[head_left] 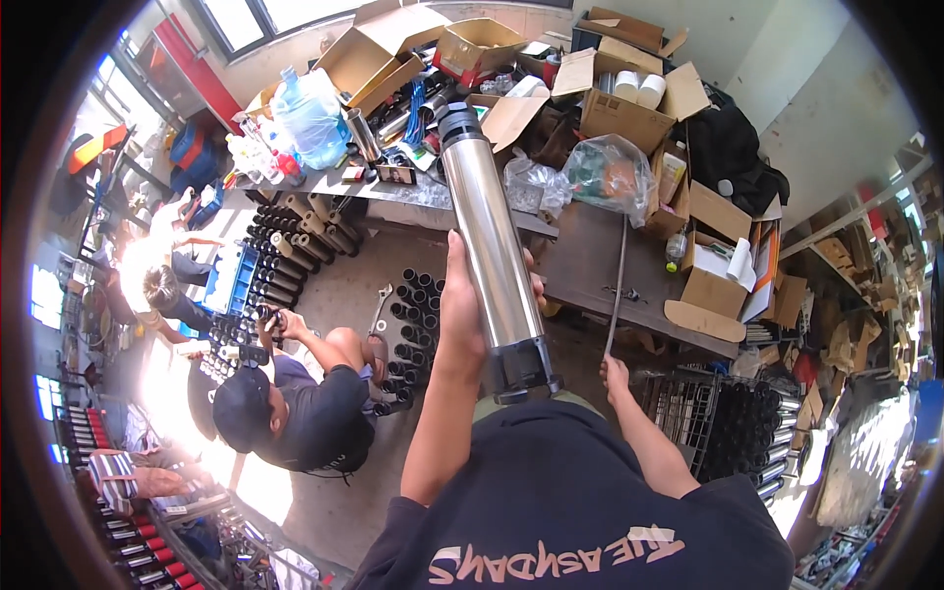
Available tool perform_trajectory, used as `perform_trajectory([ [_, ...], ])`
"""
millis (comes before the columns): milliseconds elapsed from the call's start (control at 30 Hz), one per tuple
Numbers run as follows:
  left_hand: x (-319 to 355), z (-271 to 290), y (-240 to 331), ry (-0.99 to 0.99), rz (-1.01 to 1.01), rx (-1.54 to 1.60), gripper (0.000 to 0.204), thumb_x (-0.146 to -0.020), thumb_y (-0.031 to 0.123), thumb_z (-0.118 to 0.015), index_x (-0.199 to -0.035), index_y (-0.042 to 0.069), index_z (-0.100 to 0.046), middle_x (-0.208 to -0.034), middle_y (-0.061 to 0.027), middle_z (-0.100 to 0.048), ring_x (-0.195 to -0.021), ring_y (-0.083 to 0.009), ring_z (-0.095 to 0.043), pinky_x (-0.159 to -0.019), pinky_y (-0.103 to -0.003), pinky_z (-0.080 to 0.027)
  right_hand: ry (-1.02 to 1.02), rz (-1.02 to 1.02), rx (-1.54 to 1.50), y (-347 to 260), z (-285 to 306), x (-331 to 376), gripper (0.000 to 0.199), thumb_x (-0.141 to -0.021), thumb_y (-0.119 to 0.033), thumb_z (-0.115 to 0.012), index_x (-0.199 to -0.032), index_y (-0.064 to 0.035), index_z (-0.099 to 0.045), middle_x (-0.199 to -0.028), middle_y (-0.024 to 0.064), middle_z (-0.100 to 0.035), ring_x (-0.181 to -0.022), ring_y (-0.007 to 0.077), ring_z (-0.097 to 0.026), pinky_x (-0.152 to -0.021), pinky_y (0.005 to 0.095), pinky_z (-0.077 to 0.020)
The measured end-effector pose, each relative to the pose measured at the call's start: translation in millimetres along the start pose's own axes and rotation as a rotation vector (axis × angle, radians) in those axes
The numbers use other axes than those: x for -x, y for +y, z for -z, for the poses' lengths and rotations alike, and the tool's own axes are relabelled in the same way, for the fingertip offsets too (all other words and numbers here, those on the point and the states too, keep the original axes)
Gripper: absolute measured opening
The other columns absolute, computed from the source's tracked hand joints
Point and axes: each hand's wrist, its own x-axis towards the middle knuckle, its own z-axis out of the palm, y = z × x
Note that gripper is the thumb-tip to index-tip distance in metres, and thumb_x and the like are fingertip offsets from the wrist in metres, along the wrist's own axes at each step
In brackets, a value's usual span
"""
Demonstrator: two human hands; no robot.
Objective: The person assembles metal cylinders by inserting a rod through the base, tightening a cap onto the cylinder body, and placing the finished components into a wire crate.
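My left hand (462, 305) is wrapped around a long stainless steel cylinder (487, 236) with black end pieces. It holds the cylinder upright and tilted slightly, the lower black end (523, 372) near my chest. My right hand (616, 374) grips the lower end of a thin metal rod (619, 285). The rod rises toward the dark workbench (590, 265). The two hands are apart, and the rod stands to the right of the cylinder.
Cardboard boxes (629, 108), plastic bags (610, 172) and a big water bottle (307, 118) crowd the bench. Black tubes (413, 305) stand in rows on the floor. A person in a cap (295, 403) crouches at left. A wire crate of steel cylinders (747, 433) stands right.
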Motion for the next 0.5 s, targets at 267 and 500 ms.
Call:
perform_trajectory([
  [267, -7.7, -4.4, -0.9, 0.092, 0.001, -0.156, 0.075, -0.101, 0.067, -0.027, -0.119, -0.001, -0.055, -0.094, -0.0147, -0.064, -0.072, -0.0277, -0.067, -0.066, -0.043, -0.059, 0.022, 0.126, 0.346, 116.4, 67.4, -28.0, 0.041, -0.088, -0.039, -0.074, -0.089, -0.0001, -0.062, -0.075, 0.0064, -0.066, -0.062, 0.0135, -0.061, -0.057, 0.0294, -0.0496],
  [500, -18.0, 0.9, -26.9, -0.304, 0.097, 0.302, 0.068, -0.101, 0.064, -0.028, -0.126, 0.004, -0.049, -0.098, -0.0165, -0.057, -0.068, -0.0279, -0.059, -0.058, -0.041, -0.051, -0.064, 0.132, 0.530, 82.9, 58.0, -6.9, 0.042, -0.088, -0.034, -0.074, -0.103, 0.0042, -0.067, -0.086, 0.0098, -0.072, -0.074, 0.0154, -0.066, -0.071, 0.0310, -0.0541],
])
